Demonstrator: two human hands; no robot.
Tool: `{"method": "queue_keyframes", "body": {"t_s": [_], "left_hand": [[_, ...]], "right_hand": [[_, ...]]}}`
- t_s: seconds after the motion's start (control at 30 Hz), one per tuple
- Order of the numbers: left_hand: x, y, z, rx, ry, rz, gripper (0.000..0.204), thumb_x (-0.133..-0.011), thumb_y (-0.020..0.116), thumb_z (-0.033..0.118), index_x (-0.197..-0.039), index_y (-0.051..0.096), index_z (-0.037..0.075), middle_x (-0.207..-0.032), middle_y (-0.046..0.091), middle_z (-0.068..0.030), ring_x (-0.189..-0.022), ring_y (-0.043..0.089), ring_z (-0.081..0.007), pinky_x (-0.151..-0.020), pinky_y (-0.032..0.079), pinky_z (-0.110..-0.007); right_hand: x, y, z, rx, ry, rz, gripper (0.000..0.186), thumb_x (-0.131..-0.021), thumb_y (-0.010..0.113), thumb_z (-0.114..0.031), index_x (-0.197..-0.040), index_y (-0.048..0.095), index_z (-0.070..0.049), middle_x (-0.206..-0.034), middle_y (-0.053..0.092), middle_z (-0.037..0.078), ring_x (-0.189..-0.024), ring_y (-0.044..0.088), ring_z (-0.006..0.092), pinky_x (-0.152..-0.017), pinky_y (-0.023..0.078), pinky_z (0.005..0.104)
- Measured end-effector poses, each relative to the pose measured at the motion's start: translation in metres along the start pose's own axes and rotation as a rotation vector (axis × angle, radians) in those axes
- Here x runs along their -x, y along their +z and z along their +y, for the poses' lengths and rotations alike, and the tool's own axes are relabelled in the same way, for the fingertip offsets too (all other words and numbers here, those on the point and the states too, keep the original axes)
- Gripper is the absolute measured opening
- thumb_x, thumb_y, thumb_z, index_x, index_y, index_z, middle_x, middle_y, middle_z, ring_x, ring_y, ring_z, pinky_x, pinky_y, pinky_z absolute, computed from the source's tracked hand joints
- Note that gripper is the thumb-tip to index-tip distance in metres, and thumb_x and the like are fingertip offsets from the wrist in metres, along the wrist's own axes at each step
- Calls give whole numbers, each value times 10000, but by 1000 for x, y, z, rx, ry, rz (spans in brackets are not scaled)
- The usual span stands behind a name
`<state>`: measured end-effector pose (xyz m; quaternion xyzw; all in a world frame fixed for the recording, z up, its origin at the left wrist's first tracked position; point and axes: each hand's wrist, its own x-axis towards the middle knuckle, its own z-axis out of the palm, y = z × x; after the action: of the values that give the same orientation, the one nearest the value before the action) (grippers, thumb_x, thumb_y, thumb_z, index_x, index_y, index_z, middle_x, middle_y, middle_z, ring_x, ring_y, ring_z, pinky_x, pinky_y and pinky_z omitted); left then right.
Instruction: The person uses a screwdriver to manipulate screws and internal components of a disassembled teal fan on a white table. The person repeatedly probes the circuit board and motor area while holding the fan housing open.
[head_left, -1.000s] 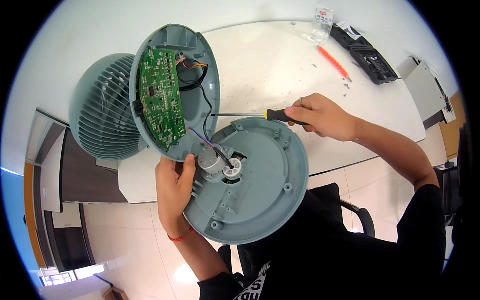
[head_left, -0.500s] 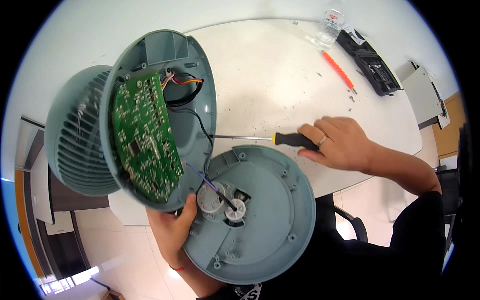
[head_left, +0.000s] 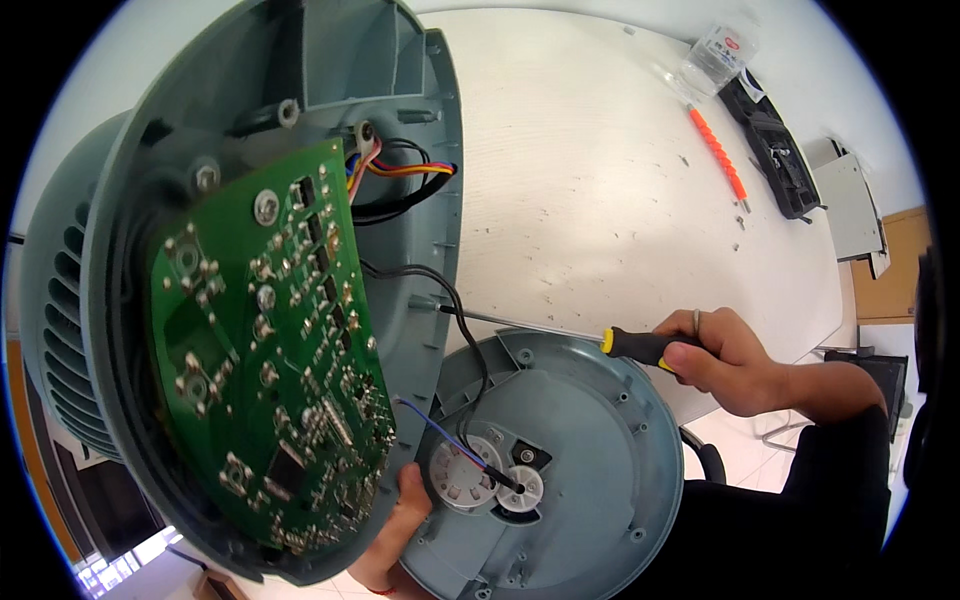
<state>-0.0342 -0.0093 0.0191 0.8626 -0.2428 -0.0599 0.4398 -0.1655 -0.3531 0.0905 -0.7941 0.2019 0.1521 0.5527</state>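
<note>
A grey-green fan housing [head_left: 415, 255] stands open on its side, with a green circuit board [head_left: 270, 380] facing me. My left hand [head_left: 398, 525] holds its lower rim; the thumb shows and the other fingers are hidden behind. In my right hand [head_left: 735, 365] is a screwdriver [head_left: 632, 344] with a black and yellow handle. The shaft points left, its tip at a post on the housing's inner wall. Black, blue and red wires [head_left: 478, 345] run from the housing to a round base cover [head_left: 580, 450] with white plastic discs, lying close to my body.
A slatted fan grille [head_left: 70, 330] sits behind the housing. Across the white table [head_left: 560, 170] lie an orange twisted rod [head_left: 717, 155], loose screws [head_left: 738, 235] and dark crumbs. A clear bottle [head_left: 715, 60] and a black tool case [head_left: 775, 150] stand at the far right.
The housing and circuit board have come closer and fill more of the view. The screwdriver tip now lies inside the housing at a post, and my right hand has shifted right and down.
</note>
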Motion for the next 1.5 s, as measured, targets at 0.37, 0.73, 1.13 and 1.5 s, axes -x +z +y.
{"method": "queue_keyframes", "body": {"t_s": [0.37,0.73,1.13,1.5], "left_hand": [[3,4,4,-6,30,-10,593,-791,741,83,-1326,526,-56,-1300,600,-164,-1154,581,-263,-1028,426,-373],[4,5,7,21,26,-16,582,-794,731,58,-1324,522,-63,-1296,601,-175,-1151,586,-269,-1024,434,-380],[-3,4,10,112,-2,-15,571,-797,720,30,-1322,519,-71,-1291,603,-188,-1149,592,-276,-1019,442,-388],[-18,3,26,418,-24,83,468,-806,731,39,-1236,598,-87,-1231,647,-199,-1088,635,-295,-963,496,-391]], "right_hand": [[-4,-15,-8,-734,460,-234,378,-1021,541,-368,-1129,548,-5,-671,471,-18,-526,380,47,-469,298,198],[-5,3,10,981,-646,285,380,-825,785,-228,-1039,590,18,-683,561,96,-550,568,208,-477,436,309],[-15,-19,-22,-402,368,-61,384,-1002,579,-338,-1072,599,39,-629,443,-35,-501,336,31,-458,268,202],[-20,-18,19,-907,360,-318,473,-1042,465,-417,-1010,580,40,-560,344,-59,-429,229,18,-362,179,193]]}}
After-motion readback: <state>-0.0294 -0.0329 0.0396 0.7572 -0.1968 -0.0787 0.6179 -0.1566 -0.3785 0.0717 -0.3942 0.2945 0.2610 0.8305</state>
